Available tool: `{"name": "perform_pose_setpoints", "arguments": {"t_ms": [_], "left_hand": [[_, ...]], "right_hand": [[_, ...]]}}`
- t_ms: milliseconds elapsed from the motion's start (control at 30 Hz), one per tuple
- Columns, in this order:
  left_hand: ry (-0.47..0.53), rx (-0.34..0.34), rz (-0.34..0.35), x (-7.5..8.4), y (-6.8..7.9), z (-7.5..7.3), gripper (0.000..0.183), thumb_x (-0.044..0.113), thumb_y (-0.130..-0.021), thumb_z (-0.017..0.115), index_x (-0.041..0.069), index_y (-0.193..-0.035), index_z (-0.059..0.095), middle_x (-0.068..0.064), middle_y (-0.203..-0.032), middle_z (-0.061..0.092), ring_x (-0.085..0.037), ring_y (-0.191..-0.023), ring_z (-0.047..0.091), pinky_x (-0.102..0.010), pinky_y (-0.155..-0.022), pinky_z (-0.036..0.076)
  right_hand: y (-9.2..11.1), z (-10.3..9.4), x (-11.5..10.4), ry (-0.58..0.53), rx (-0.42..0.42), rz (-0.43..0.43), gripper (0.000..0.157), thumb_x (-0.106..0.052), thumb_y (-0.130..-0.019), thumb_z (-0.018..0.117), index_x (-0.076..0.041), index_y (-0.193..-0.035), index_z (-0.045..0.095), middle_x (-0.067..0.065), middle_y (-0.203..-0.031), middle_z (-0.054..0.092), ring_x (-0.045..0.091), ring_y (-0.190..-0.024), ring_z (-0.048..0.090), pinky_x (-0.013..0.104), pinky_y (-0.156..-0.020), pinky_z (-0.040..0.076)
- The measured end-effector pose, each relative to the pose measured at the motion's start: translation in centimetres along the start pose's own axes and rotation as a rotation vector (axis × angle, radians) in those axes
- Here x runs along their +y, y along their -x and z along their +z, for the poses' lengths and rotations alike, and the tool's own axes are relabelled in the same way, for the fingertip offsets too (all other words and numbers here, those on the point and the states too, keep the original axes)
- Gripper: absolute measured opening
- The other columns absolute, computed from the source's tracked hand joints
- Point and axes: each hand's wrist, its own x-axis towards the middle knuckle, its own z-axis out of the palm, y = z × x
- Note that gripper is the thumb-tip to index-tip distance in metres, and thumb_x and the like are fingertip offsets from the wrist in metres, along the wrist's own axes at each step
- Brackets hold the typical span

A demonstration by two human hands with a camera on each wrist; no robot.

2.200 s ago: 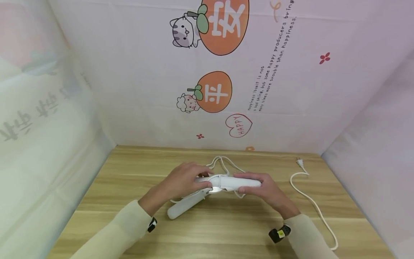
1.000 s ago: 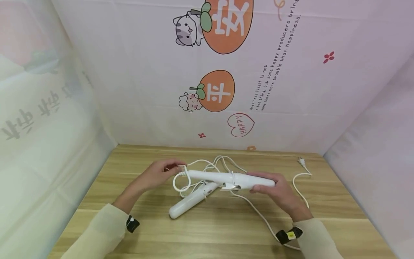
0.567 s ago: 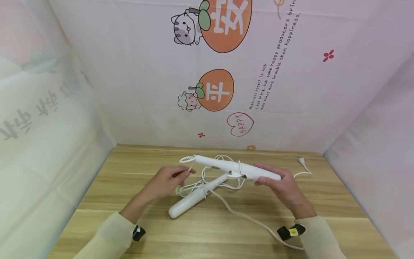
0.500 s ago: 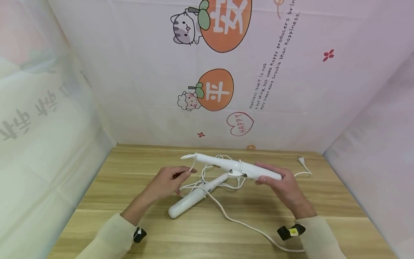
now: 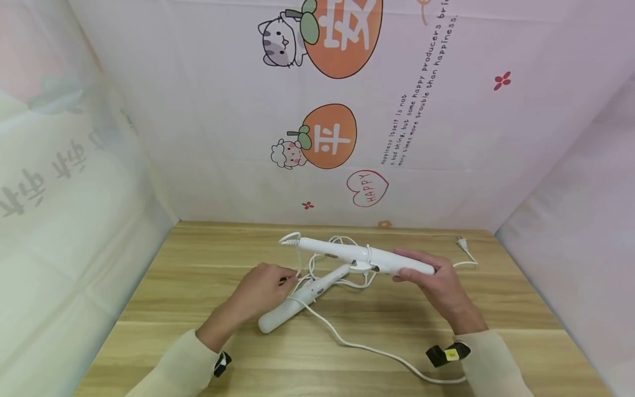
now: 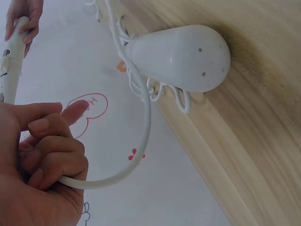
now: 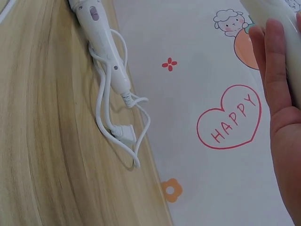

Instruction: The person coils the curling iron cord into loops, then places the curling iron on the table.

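A white hair iron (image 5: 342, 252), wand-shaped with a small lever at mid-length, is held above the table by my right hand (image 5: 439, 281), thumb and fingers round its right end. The coiled sleeve at its raised left end leads into a white power cord (image 5: 348, 344). My left hand (image 5: 260, 289) holds that cord; in the left wrist view its fingers curl round the cord (image 6: 146, 117). A second white hair iron (image 5: 285, 314) lies diagonally on the table just beside my left hand. Its switch side and bundled cord show in the right wrist view, with a plug (image 7: 124, 134).
The wood-grain table (image 5: 397, 309) meets a printed cloth wall (image 5: 223, 138) at the back, with cloth sides left and right. A two-pin plug (image 5: 462, 244) lies near the back right corner. The loose cord curves over the table's front towards my right sleeve.
The cord wrapped about the held iron has come off it. The iron's left end has risen, while my right hand has shifted rightwards. My left hand has drawn the cord down and nearer.
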Motion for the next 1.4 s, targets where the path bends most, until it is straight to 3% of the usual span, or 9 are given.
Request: {"name": "perform_pose_setpoints", "arguments": {"t_ms": [100,233,333,433,567,667,833,1100,1400], "left_hand": [[-0.051,-0.051,0.072,0.3,0.2,0.1,0.023,0.018,-0.110,0.064,0.011,-0.098,0.082,0.010,-0.060,0.039,-0.004,-0.054,0.033,-0.024,-0.053,0.029],[-0.178,-0.051,0.260,0.7,0.6,-0.6,0.024,0.018,-0.107,0.067,0.015,-0.085,0.073,0.011,-0.062,0.043,-0.001,-0.057,0.036,-0.023,-0.057,0.034],[-0.280,-0.005,0.394,1.1,0.7,-1.8,0.033,0.017,-0.105,0.070,0.019,-0.074,0.058,0.011,-0.065,0.046,0.000,-0.061,0.036,-0.021,-0.058,0.034],[-0.341,0.048,0.482,1.5,0.5,-3.3,0.027,0.016,-0.103,0.073,0.020,-0.078,0.066,0.011,-0.070,0.058,0.002,-0.062,0.042,-0.019,-0.057,0.037],[-0.379,0.133,0.555,1.8,-0.1,-5.1,0.007,0.019,-0.103,0.076,0.017,-0.097,0.079,0.009,-0.086,0.072,0.000,-0.067,0.055,-0.020,-0.059,0.048],[-0.325,0.167,0.581,1.9,-0.9,-6.1,0.004,0.019,-0.104,0.075,0.016,-0.102,0.077,0.009,-0.086,0.071,-0.001,-0.068,0.053,-0.021,-0.060,0.049],[-0.086,0.135,0.523,1.7,-2.5,-6.7,0.007,0.015,-0.106,0.071,0.016,-0.103,0.077,0.011,-0.080,0.069,0.002,-0.065,0.049,-0.021,-0.061,0.046],[0.195,0.083,0.320,0.3,-3.3,-5.9,0.019,0.017,-0.109,0.067,0.020,-0.093,0.076,0.012,-0.075,0.063,-0.001,-0.059,0.040,-0.023,-0.059,0.039],[0.173,0.055,0.175,0.0,-2.6,-3.1,0.015,0.015,-0.104,0.073,0.013,-0.092,0.082,0.006,-0.072,0.073,-0.002,-0.060,0.051,-0.021,-0.055,0.040]], "right_hand": [[-0.1,0.1,-0.1,0.063,0.026,0.017,0.042,0.019,-0.098,0.063,0.004,-0.136,0.072,0.000,-0.131,0.078,0.017,-0.102,0.077,0.034,-0.091,0.066],[-0.2,-0.2,-0.4,0.293,0.095,0.085,0.039,0.005,-0.100,0.073,0.007,-0.139,0.069,-0.008,-0.124,0.080,0.014,-0.096,0.081,0.027,-0.090,0.064],[-0.1,-0.4,-0.6,0.518,0.131,0.157,0.043,-0.011,-0.098,0.083,-0.004,-0.139,0.073,-0.010,-0.127,0.080,0.006,-0.105,0.077,0.023,-0.090,0.060],[0.1,-0.6,-0.6,0.659,0.125,0.223,0.045,-0.023,-0.095,0.088,-0.016,-0.138,0.077,-0.002,-0.138,0.076,0.002,-0.115,0.069,0.025,-0.090,0.056],[0.6,-0.8,-0.3,0.675,0.084,0.249,0.043,-0.025,-0.095,0.088,-0.017,-0.136,0.078,0.010,-0.143,0.073,0.005,-0.115,0.069,0.027,-0.090,0.058],[0.9,-1.1,0.0,0.636,0.050,0.219,0.041,-0.019,-0.094,0.088,-0.013,-0.134,0.079,0.002,-0.137,0.077,0.006,-0.111,0.072,0.026,-0.087,0.060],[1.5,-1.3,0.5,0.460,-0.082,0.153,0.037,-0.001,-0.095,0.081,-0.001,-0.132,0.077,-0.013,-0.126,0.080,0.013,-0.100,0.078,0.028,-0.084,0.064],[1.7,-1.0,0.6,0.122,-0.238,0.012,0.047,0.021,-0.096,0.065,-0.003,-0.134,0.076,-0.002,-0.133,0.078,0.021,-0.102,0.080,0.042,-0.083,0.067],[1.4,-1.0,1.0,-0.042,-0.168,-0.014,0.052,0.023,-0.099,0.056,-0.008,-0.135,0.076,0.003,-0.137,0.076,0.017,-0.115,0.073,0.038,-0.090,0.066]]}}
